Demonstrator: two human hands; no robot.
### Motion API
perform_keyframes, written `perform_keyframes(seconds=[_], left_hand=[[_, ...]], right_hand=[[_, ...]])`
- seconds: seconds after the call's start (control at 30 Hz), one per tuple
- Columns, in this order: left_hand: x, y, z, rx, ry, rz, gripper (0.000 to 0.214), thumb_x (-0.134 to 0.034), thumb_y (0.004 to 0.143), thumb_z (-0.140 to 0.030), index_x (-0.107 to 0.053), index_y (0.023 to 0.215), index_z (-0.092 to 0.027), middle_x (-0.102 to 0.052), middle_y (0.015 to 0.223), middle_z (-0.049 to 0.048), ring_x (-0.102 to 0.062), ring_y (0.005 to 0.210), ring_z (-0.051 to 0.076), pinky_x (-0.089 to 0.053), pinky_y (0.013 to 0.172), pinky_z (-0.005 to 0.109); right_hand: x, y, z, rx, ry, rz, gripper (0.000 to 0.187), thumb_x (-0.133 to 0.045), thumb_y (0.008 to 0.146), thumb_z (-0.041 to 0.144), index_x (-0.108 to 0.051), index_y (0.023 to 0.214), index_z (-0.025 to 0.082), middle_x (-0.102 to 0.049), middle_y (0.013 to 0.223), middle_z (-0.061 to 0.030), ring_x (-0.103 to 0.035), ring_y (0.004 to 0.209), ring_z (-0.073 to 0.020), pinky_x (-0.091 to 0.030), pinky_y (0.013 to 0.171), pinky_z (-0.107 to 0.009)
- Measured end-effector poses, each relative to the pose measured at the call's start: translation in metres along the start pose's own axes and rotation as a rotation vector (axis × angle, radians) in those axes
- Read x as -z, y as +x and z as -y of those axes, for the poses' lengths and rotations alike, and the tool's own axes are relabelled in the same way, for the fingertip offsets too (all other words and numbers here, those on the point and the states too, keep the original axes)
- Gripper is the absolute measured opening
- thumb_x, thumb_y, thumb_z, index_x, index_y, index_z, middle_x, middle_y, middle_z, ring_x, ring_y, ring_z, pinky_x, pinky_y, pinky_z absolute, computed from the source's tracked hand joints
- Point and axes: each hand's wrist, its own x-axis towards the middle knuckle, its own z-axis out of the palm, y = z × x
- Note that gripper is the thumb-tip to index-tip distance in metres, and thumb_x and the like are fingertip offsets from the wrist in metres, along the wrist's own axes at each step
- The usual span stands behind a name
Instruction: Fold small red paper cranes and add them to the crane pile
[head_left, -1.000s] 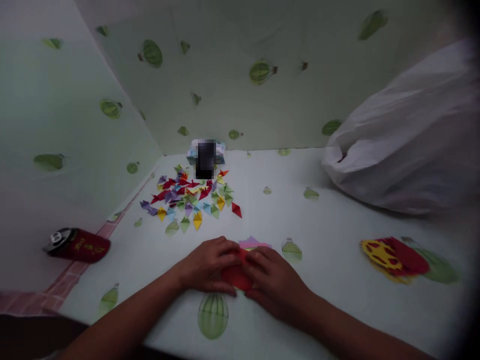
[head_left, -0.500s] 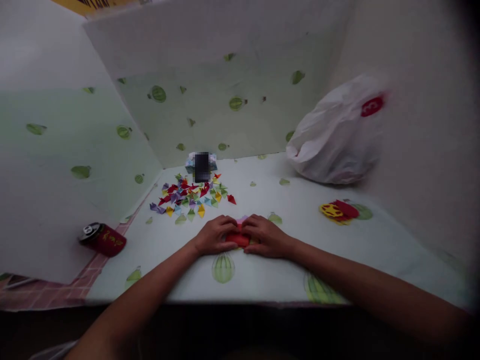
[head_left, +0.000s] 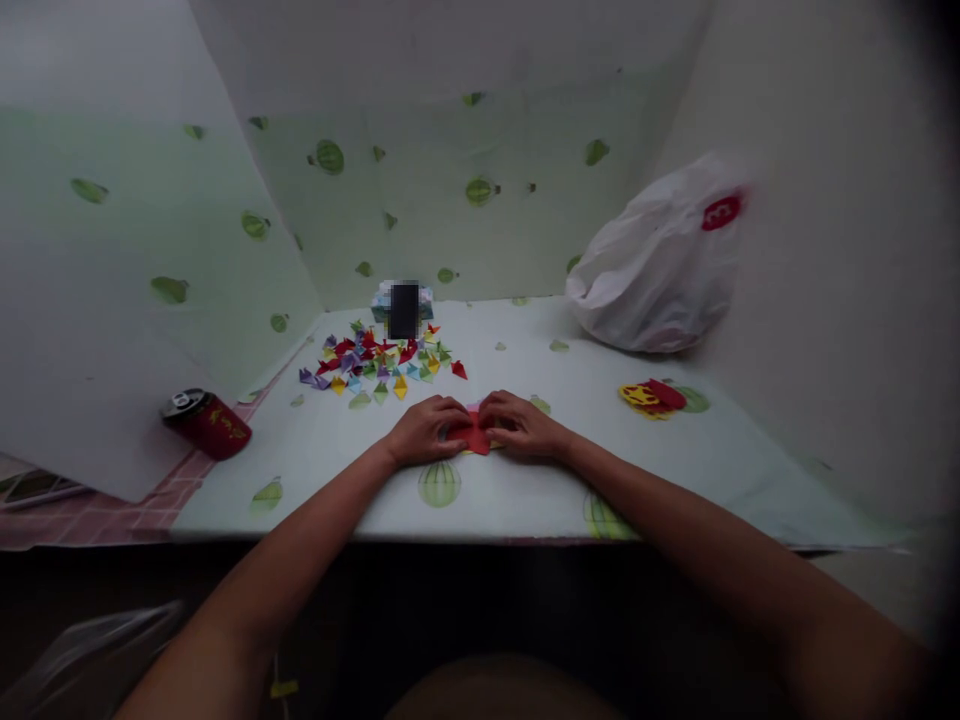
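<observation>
A small red sheet of paper (head_left: 475, 436) lies at the middle of the table, between my two hands. From the left, my left hand (head_left: 427, 430) grips its edge with bent fingers and thumb. My right hand (head_left: 523, 424) curls over the opposite side, fingers bent and thumb against the paper. Slivers of pink and yellow paper show around the red one, and the fingers hide part of its outline. Just beyond the hands, to the left, is a spread of small folded paper cranes (head_left: 352, 365) in many colours.
A dark red drink can (head_left: 210, 424) lies tilted at the left. Behind the cranes stands a box (head_left: 381, 300) with a dark phone-like rectangle in front. A white plastic bag (head_left: 652, 270) sits at the back right, near yellow and red cut-outs (head_left: 651, 398). Patterned panels enclose the table.
The view has tipped down, so everything sits higher in the picture. The red paper looked like a narrow folded band before; now it lies flatter, with a corner showing towards me.
</observation>
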Motion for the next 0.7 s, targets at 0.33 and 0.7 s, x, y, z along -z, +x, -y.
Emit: perform_keyframes(seconds=[0.33,0.7], left_hand=[[0.003,0.004,0.003,0.008,-0.037,-0.009,0.017,-0.064,0.087,-0.027,-0.072,0.099,-0.018,-0.067,0.106,0.0088,-0.063,0.097,0.019,-0.051,0.089,0.033],[0.005,0.002,0.004,-0.028,0.037,0.071,0.032,-0.069,0.083,-0.031,-0.069,0.113,-0.021,-0.065,0.116,0.0105,-0.061,0.105,0.024,-0.049,0.093,0.038]], right_hand=[[0.006,-0.003,0.004,0.018,-0.087,0.133,0.038,-0.073,0.083,0.040,-0.063,0.111,0.018,-0.057,0.119,-0.0127,-0.052,0.110,-0.0250,-0.047,0.096,-0.044],[0.008,-0.004,0.011,0.039,-0.187,0.090,0.023,-0.060,0.093,0.030,-0.066,0.109,0.014,-0.062,0.116,-0.0149,-0.059,0.104,-0.0238,-0.050,0.090,-0.041]])
